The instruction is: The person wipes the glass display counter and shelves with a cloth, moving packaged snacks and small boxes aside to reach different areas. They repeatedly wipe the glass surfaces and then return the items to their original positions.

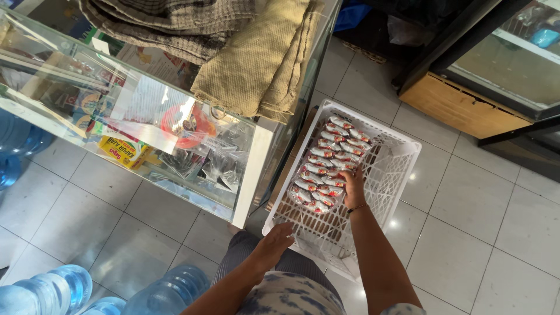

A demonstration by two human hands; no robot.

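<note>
Far left, near the bottom edge: a cluster of big translucent blue plastic water jugs point(55, 289) on the pale tiled floor point(472, 233), more blue jugs point(17, 143) further back behind the case. Moving right: a glass display case with white frame point(256, 169), holding a yellow printed box point(119, 151), a round red-rimmed item point(186, 125) and some shiny clear-wrapped goods, hard to tell what. On top of the case lie folded cloths: a dark checked woven one point(169, 23) and a tan coarse burlap-like one point(262, 58), hanging over the edge.

Just right of the case, on the floor: a white plastic lattice crate point(396, 169), rectangular, tilted diagonally in view. Inside it, along its left side, a long stack of small red-and-white wrapped packets point(324, 163), two rows running from the far corner toward the near middle. The rest of the crate bottom is bare mesh.

The person stands near the crate, patterned grey-blue top and striped trousers. Left hand point(274, 245) is at the near left rim of the crate, fingers spread, open, apparently resting on or just over the rim; not grasping anything. Right hand point(354, 188), thin band on the wrist, lies on the near end of the packet stack, fingers curled over the packets, touching them; cannot tell whether it actually grips one.

Far right: a wooden-based cabinet with dark frame and glass door point(496, 76).
</note>
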